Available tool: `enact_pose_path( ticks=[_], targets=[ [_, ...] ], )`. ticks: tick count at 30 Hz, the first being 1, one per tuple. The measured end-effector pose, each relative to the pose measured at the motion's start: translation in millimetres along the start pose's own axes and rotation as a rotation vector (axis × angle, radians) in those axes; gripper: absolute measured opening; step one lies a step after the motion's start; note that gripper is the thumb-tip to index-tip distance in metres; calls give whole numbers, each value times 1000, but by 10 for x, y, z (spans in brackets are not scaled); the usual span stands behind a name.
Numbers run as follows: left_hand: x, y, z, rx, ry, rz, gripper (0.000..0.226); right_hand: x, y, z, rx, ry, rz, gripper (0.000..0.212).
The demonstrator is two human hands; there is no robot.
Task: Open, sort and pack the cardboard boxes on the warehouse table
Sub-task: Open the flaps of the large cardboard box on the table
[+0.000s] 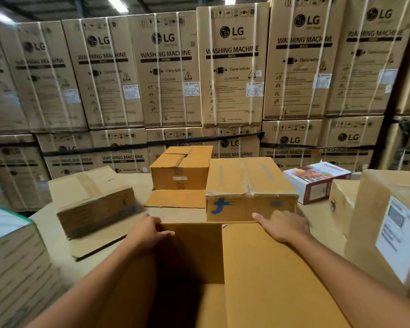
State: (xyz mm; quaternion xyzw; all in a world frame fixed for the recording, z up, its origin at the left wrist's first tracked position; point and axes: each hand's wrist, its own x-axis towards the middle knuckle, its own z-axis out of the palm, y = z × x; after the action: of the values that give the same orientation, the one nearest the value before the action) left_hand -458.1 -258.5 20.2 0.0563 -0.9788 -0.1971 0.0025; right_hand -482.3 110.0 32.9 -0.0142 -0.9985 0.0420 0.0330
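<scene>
A large open cardboard box [258,275] stands right in front of me, its inside dark and its right flap folded flat across the top. My left hand [149,230] grips the box's far rim at the left. My right hand [282,226] presses flat on the right flap near the far edge. Behind it sits a taped box with a blue logo [249,188]. A smaller box with loose top flaps [180,169] stands further back, one flap lying on the table. A low taped box [92,200] rests at the left.
A white and maroon printed product carton [317,181] lies at the back right. A tall box with a white label [393,228] stands at the right, another box [10,263] at the near left. Stacked washing machine cartons [232,67] wall off the far side of the table [50,228].
</scene>
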Motion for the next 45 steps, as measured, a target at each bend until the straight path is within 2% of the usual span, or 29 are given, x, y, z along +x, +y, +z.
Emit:
enact_pose_path(
  ticks=[3, 5, 11, 19, 25, 30, 33, 37, 45],
  targets=[
    [-1, -23, 3, -42, -2, 10, 36, -33, 85, -55, 35, -56, -63, 85],
    [56, -12, -18, -27, -24, 18, 34, -2, 167, -61, 81, -65, -88, 87],
    [381, 16, -71, 95, 15, 47, 29, 430, 146, -38, 104, 36, -46, 79],
    [1124, -37, -63, 115, 30, 2, 45, 1258, -32, 85, 64, 78, -56, 62],
    [1199, -86, -54, 152, 47, 2, 52, 1406, -55, 113, 45, 99, -21, 60],
    [974, 30, -93, 107, 11, 15, 72, 1018, -10, 32, 132, 116, -6, 57],
    [592, 11, -98, 160, -37, 16, 82, 620, -11, -16, 177, 69, -66, 67],
    [-107, -118, -79, 186, -71, 49, 82, -101, -28, -15, 232, 10, -75, 75],
    [-1698, -351, -92, 174, -115, 69, 69, -1704, -26, -96, 170, 27, -47, 67]
  ],
)
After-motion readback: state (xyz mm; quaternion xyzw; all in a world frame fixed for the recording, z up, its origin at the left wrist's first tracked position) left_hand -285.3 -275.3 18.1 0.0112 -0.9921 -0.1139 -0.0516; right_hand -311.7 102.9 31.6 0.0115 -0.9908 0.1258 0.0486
